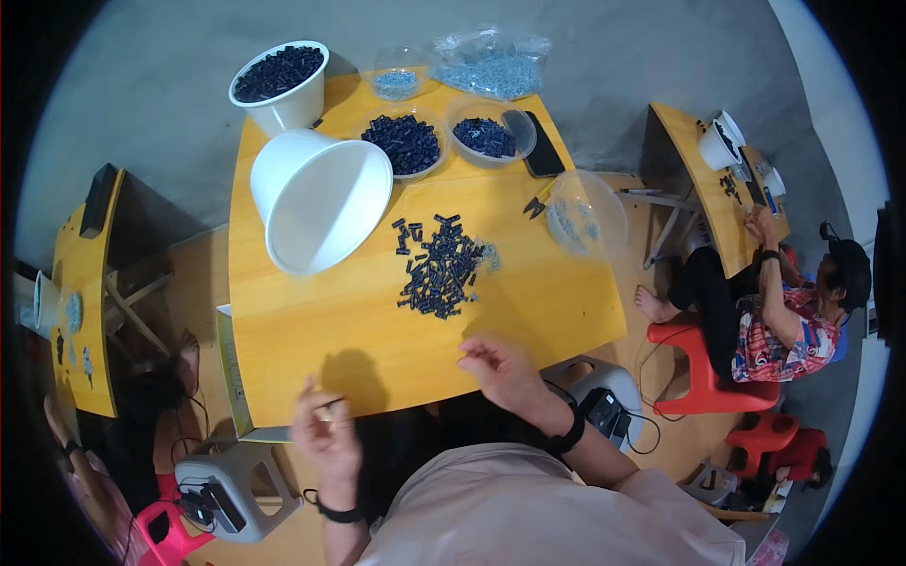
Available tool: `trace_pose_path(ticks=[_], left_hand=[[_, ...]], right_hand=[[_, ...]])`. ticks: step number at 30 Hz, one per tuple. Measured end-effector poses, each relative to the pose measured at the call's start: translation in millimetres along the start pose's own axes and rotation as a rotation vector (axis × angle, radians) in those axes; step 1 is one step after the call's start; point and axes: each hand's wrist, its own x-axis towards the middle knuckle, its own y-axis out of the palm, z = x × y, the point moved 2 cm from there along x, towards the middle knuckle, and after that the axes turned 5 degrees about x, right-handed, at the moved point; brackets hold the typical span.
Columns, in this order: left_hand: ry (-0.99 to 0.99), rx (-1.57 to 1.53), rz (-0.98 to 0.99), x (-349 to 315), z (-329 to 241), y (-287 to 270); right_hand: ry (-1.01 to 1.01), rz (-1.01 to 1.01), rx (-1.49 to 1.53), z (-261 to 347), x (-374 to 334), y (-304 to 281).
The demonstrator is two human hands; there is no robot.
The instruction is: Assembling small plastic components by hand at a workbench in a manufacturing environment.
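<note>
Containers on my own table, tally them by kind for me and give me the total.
White buckets: 2
Clear tubs: 4
Clear bag: 1
Total: 7

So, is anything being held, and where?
Left hand: seemingly a dark piece, between fingers; which part is too blurred to tell. Right hand: can't tell.

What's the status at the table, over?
Left hand: holding small dark item. Right hand: curled, contents unclear. Dark pieces: heaped beyond hands. White bucket: tipped, left of them.
</note>
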Motion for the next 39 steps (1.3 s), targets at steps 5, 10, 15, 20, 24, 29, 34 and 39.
trace_pose_path(ticks=[5,10,15,20,24,29,34,39], left_hand=[[-0.17,-0.092,-0.36,-37,91,-114],[-0.51,-0.052,-0.225,-48,165,-129],[-0.326,0.001,-0.401,-39,133,-132],[-0.154,-0.146,-0.39,-20,27,-101],[-0.124,-0.398,-0.21,-13,-26,-53],[-0.377,-0.77,0.137,-8,-49,21],[-0.511,-0.831,0.323,-4,-50,64],[-0.514,-0.761,0.307,11,-31,79]], right_hand=[[-0.206,-0.214,-0.476,23,8,-30],[-0.332,-0.267,-0.731,25,33,-46],[-0.437,-0.171,-0.782,29,63,-44],[-0.45,-0.166,-0.86,18,85,-46],[-0.435,-0.139,-0.924,11,90,-47],[-0.402,-0.116,-0.937,20,86,-48],[-0.267,-0.027,-0.41,28,66,-58],[0.246,-0.065,0.783,35,51,-80]])
